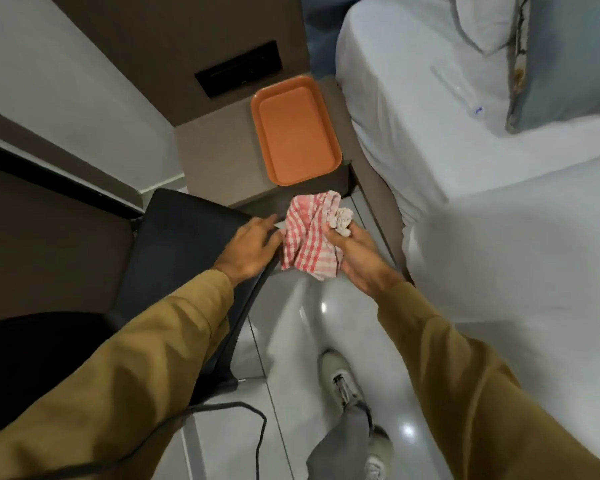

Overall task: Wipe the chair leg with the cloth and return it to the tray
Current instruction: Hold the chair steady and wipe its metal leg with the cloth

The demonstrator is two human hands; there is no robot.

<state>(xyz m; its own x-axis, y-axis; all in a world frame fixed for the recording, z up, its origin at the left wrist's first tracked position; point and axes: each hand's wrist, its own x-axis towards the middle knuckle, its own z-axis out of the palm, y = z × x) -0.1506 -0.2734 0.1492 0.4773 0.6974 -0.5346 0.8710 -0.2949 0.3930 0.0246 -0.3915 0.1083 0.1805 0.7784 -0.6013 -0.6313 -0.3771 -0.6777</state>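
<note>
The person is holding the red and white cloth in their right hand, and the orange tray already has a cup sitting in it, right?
Not quite. The head view shows the orange tray with nothing in it, no cup. The rest holds: the right hand is holding the red and white cloth.

The cloth [309,237] is a crumpled red-and-white checked rag, bunched at its upper end and hanging loose below, held above the glossy floor just beside the chair's corner. The chair [184,244] is black, its dark leg [238,327] slanting down to the floor. The orange rectangular tray [296,131] lies flat on the brown bedside unit, nothing in it.
</note>
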